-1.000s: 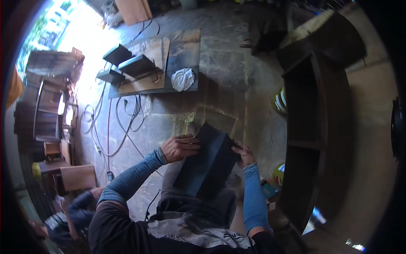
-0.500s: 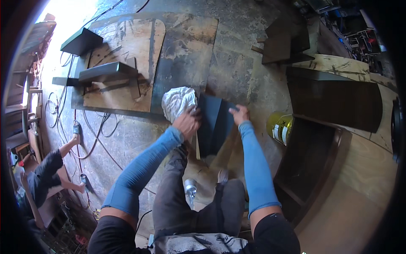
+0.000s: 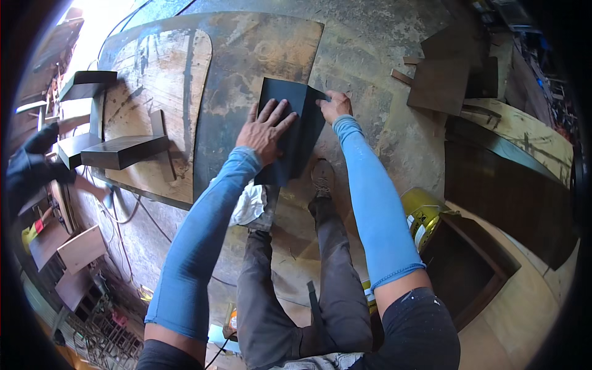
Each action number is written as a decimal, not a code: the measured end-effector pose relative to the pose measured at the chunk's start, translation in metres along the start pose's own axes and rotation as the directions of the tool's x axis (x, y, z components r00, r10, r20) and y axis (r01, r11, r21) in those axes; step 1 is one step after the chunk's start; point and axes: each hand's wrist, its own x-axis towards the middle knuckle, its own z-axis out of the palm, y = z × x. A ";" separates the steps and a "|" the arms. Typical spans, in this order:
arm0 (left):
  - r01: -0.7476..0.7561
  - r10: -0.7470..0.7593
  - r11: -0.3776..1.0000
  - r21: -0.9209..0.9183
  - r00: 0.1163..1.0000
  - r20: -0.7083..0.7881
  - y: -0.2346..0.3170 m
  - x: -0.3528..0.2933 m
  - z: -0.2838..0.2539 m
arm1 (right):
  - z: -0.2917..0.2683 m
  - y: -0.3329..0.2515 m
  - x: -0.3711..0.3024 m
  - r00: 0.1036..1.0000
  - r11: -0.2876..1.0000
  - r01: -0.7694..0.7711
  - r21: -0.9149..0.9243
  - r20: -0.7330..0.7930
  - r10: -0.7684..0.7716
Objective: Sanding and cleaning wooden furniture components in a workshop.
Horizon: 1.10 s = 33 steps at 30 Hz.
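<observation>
The dark box-shaped piece (image 3: 303, 132) is located centrally, at the right-hand part of the near edge of a low worktop (image 3: 253, 68); contact between the two cannot be determined. Two long faces of the piece are visible, meeting along a lengthwise ridge. The left hand (image 3: 262, 137) lies palm down on the left face, its grip wide, fingers spread and pointing toward the far end. The right hand (image 3: 337, 108) is at the far right edge, its grip narrow and holding that edge. Both forearms carry blue sleeves (image 3: 203, 240). A crumpled white cloth (image 3: 248, 206) lies just below the near end of the piece, partly covered by the left forearm. A pale board (image 3: 163, 80) with dark stains lies on the left portion of the worktop. Dark blocks (image 3: 126, 152) are grouped at the left side, one with a thin strip (image 3: 163, 145) against it. One shoe (image 3: 322, 177) of the person is visible on the floor (image 3: 364, 92), near the piece. To the right, a yellow can (image 3: 425, 206) is noted beside a dark open cabinet (image 3: 465, 265). Another person (image 3: 34, 160), in dark clothing, is partly visible at the left rim.
</observation>
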 end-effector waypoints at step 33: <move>0.199 -0.576 0.016 -0.980 0.803 0.153 0.000 -0.033 0.058 | -0.011 -0.056 -0.076 0.993 0.986 0.099 0.133 -0.080 -0.088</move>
